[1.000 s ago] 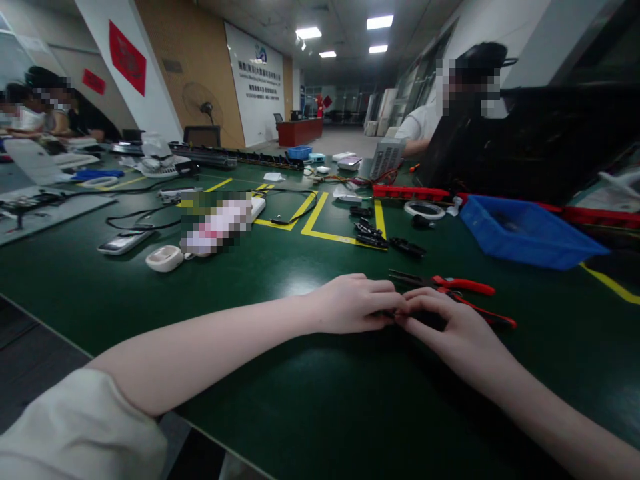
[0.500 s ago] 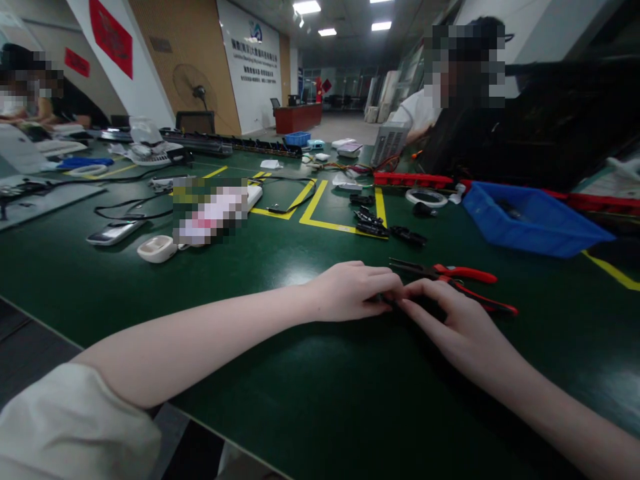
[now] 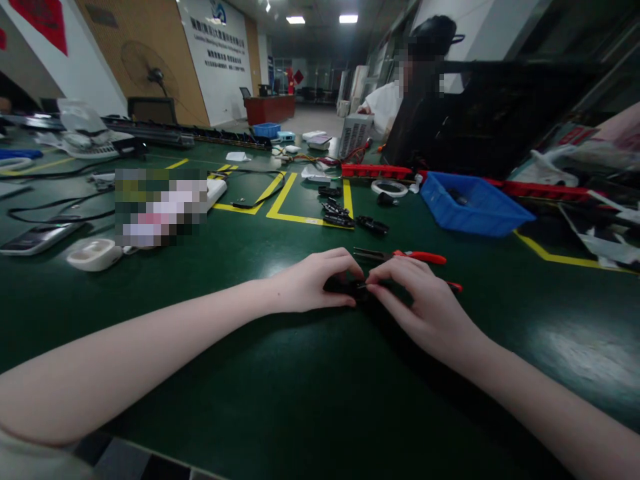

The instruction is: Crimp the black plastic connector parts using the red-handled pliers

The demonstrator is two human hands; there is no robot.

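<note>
My left hand (image 3: 320, 283) is curled, thumb and fingers around a small black part (image 3: 357, 289) just above the green table (image 3: 280, 373). Its exact kind is hard to make out, as the fingers cover much of it. Thumb and forefinger of my right hand (image 3: 420, 293) are pinched together at the part's right end; whatever lies between those tips is too small to name. Just behind the right hand lie red-handled pliers (image 3: 425, 257), partly covered by it, jaws pointing left. Several black plastic pieces (image 3: 337, 212) lie farther back, around the yellow tape.
A blue bin (image 3: 473, 207) with dark parts stands at the back right, near red strips (image 3: 377, 171) and a white ring (image 3: 389, 189). On the left are a phone (image 3: 43, 237), a white case (image 3: 95, 255) and black cables. A person (image 3: 385, 107) sits across the table.
The view has turned right, so things appear farther left. My left fingers have opened somewhat, exposing more of the black part. My right hand now covers more of the pliers.
</note>
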